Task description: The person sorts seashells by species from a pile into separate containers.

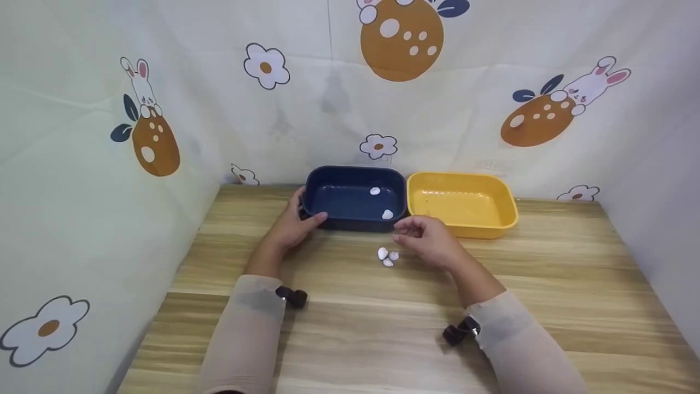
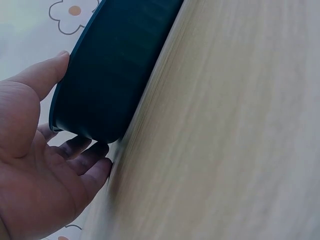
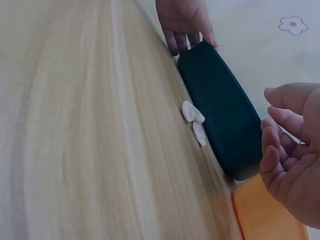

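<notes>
My left hand holds the left end of a dark blue plastic bin. Its thumb lies on the rim, and the other fingers curve against the outer end wall in the left wrist view. Inside the bin are two small white shells, one shell towards the back and another shell at the front right. On the table before the bin lies a small cluster of white shells. Beside the bin's front right corner hovers my right hand, fingers loosely bent, with nothing visible between them in the right wrist view.
A yellow bin with no shells visible inside stands against the right end of the blue one. Both are at the back of the wood-grain table, close to a patterned cloth wall. Cloth also hangs at the left and right.
</notes>
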`<state>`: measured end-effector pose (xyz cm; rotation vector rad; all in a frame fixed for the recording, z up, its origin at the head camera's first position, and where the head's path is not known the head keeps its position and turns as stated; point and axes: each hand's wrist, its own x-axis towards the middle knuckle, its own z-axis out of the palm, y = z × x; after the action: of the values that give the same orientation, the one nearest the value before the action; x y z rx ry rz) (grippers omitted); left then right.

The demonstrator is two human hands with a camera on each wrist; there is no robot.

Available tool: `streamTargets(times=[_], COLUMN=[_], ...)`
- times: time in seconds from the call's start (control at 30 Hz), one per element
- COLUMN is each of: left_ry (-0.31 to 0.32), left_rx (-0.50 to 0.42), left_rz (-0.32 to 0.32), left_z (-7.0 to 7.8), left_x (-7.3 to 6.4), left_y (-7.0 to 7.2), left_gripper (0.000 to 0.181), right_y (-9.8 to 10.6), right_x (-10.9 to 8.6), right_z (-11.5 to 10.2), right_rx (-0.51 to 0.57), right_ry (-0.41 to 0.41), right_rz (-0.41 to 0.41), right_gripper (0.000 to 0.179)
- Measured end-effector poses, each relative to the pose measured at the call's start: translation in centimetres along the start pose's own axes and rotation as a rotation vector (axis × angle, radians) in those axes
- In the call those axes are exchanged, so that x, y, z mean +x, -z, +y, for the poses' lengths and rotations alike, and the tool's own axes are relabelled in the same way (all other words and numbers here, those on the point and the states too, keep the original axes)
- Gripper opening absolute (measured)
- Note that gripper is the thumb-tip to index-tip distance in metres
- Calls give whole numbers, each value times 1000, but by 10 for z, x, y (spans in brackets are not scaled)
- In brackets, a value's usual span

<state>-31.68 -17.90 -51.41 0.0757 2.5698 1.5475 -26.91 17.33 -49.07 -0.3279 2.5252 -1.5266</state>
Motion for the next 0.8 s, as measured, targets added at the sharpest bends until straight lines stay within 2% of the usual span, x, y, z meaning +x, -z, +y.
streamTargets(times=[0.33, 0.57, 0.8], left_ry=[10, 2, -9], left_rx=[-44, -21, -22], left_rz=[5, 3, 7], left_z=[0, -1, -2], left_x=[0, 2, 2], left_y=[-1, 0, -1], left_gripper=[103, 104, 102], right_y=[-7, -11, -15], right_x=[3, 4, 5], right_z=[14, 23, 25], right_rx=[-99, -153, -239], right_ry=[0, -3, 45], right_rz=[-139, -165, -168], right_gripper=[30, 26, 26])
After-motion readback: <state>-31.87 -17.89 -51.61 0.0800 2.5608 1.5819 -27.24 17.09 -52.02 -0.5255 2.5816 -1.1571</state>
